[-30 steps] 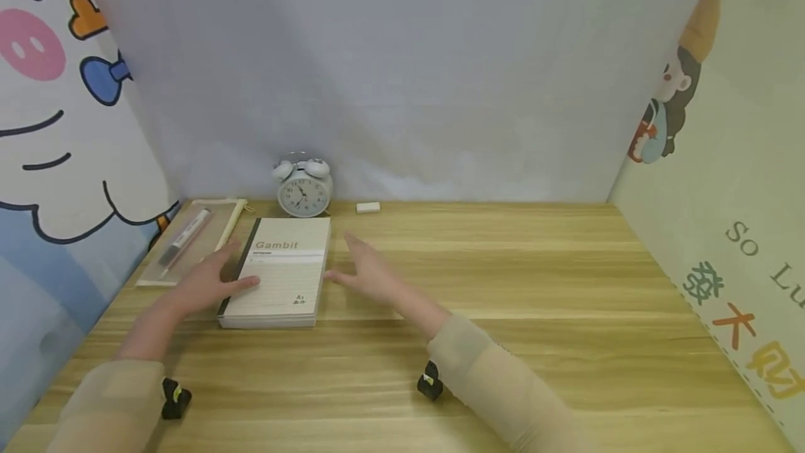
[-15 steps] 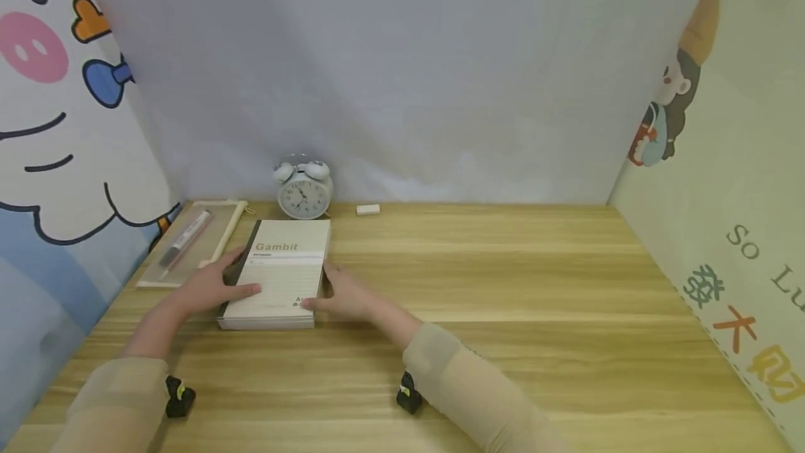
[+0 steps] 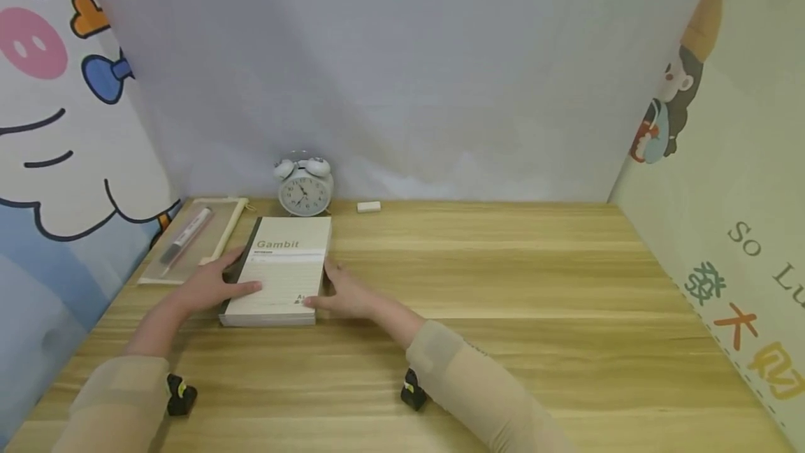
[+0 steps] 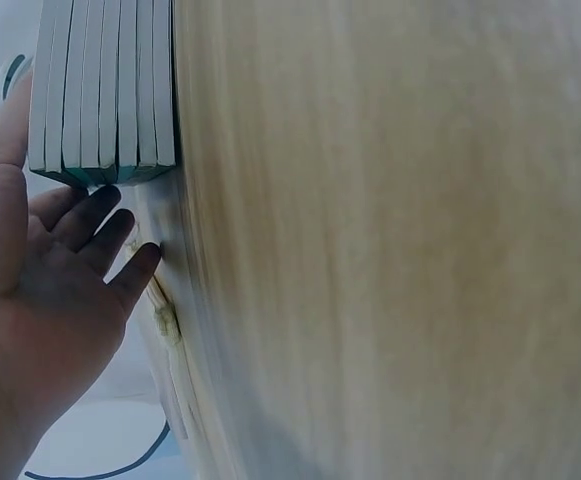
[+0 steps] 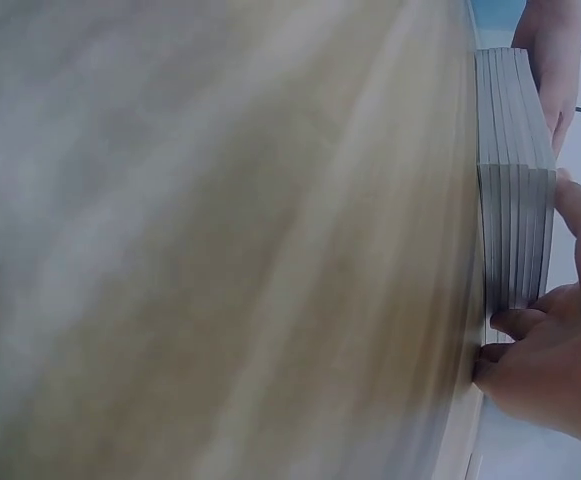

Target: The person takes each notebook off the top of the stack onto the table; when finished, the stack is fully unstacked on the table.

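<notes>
Books (image 3: pixel 279 278) sit in a neat stack near the back left corner of the desk (image 3: pixel 503 313), flat on the wood. The top one says "Gambit". The left hand (image 3: pixel 210 287) is on the left side of the stack, thumb on top and fingers down the side. The left wrist view shows those fingers (image 4: pixel 100 225) just under the stack's edge. The right hand (image 3: pixel 342 294) is at the right side, thumb on top near the front corner, fingers low by the bottom. So both hands grip the stack, one on each side. It looks like the grab is done, but the stack is not yet up; it lies flat on the desk. The lift and the move are what is left, I think. A clock (image 3: pixel 304 189) stands at the back edge, just behind the stack. A small eraser (image 3: pixel 368 207) lies near it. A clear case (image 3: pixel 189 240) with a pen (image 3: pixel 184 236) lies along the left edge.
</notes>
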Tool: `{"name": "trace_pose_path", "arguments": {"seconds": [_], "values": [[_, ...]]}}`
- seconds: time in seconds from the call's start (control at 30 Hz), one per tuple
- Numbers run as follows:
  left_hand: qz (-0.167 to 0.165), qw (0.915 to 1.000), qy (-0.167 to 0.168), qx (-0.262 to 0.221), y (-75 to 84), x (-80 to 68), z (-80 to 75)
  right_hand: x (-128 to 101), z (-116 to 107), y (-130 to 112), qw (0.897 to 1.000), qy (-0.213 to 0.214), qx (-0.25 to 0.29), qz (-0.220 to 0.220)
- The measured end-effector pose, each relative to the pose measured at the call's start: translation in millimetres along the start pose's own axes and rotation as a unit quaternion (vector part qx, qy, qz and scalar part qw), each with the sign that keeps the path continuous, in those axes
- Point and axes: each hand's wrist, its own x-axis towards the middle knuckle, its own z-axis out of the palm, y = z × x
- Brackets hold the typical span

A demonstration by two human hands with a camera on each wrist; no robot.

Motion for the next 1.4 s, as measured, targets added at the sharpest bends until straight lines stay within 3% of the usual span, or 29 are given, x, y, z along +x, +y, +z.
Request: {"name": "trace_pose_path", "arguments": {"seconds": [0.33, 0.67, 0.97, 1.2, 1.4], "values": [[0.011, 0.9999, 0.006, -0.003, 8.5, 0.1, -4.3, 4, -3, 7, 0.999, 0.015, 0.013, -0.046], [0.060, 0.9962, 0.055, -0.031, 17.5, 0.0, -13.1, -2, -13, 7, 0.990, 0.039, 0.104, -0.086], [0.089, 0.9915, 0.093, -0.016, 45.1, 6.7, -20.2, -7, -34, 10, 0.983, 0.098, 0.153, -0.026], [0.082, 0.9913, 0.088, -0.054, 64.9, 8.7, -24.3, -13, -52, 11, 0.964, 0.139, 0.225, -0.014], [0.085, 0.9882, 0.070, -0.106, 84.2, 5.9, -24.5, -23, -65, 16, 0.937, 0.150, 0.315, -0.008]]}}
